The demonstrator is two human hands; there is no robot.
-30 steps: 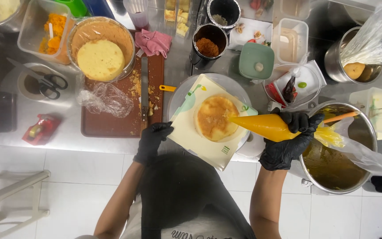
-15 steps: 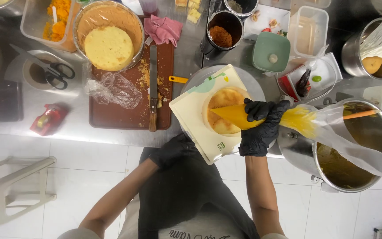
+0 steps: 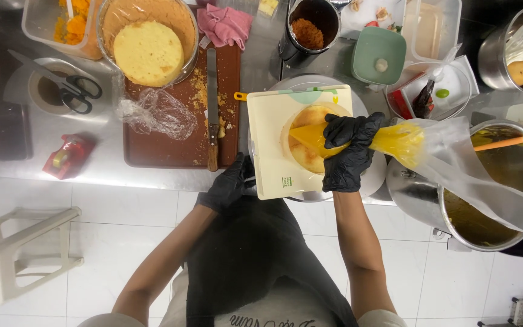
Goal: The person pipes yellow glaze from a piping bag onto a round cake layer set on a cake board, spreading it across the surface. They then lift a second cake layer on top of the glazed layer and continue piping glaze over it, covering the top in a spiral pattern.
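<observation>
While the gloved right hand (image 3: 347, 152) clenches a clear piping bag (image 3: 394, 140) of orange filling, its tip lies over a round sponge cake (image 3: 307, 139) on a cream board (image 3: 273, 145). Left hand (image 3: 228, 184) curls at the turntable (image 3: 370, 181) edge, grip unclear. Steel counter (image 3: 92, 172), white tiled floor (image 3: 92, 242) near.

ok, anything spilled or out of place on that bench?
Minor mess only. Cake crumbs are scattered on the brown cutting board beside the knife, and crumpled plastic wrap lies on its left part. The piping bag shows no leak.
</observation>
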